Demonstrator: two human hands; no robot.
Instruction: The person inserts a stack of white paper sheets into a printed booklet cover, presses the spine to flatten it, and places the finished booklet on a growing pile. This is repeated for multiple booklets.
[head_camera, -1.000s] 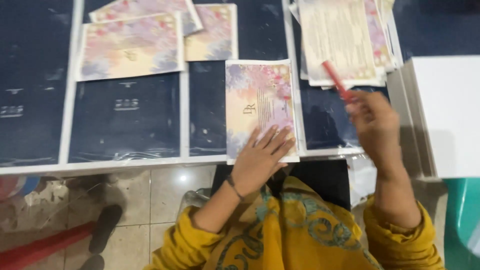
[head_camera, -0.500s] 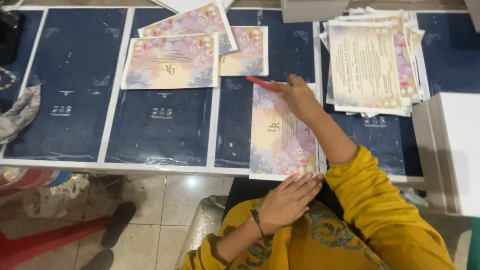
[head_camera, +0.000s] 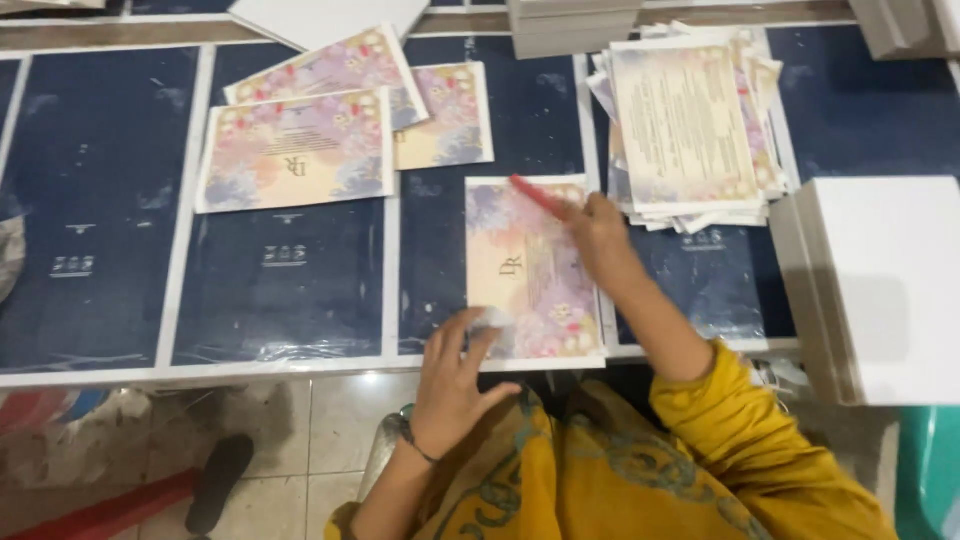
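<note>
Pressing my left hand (head_camera: 455, 375), fingers spread flat, on the near corner of the pastel floral paper card (head_camera: 530, 268), I pinch a slim red stick (head_camera: 538, 196) in my right hand (head_camera: 598, 232) over the card's far edge. Three similar floral cards (head_camera: 300, 150) lie finished-looking, left of the card; a messy stack of printed sheets (head_camera: 690, 125) waits right of it. Open dark-blue sheeting (head_camera: 95, 200) lies farther left, and the table edge runs just under the card.

Low worktable (head_camera: 290, 372) covered with dark blue sheets edged in white, pale tiled floor (head_camera: 320, 440) beneath was scuffed and dusty, black sandal (head_camera: 218, 482) lay on tiles, white boards (head_camera: 890, 285) were stacked at right, lighting even.
</note>
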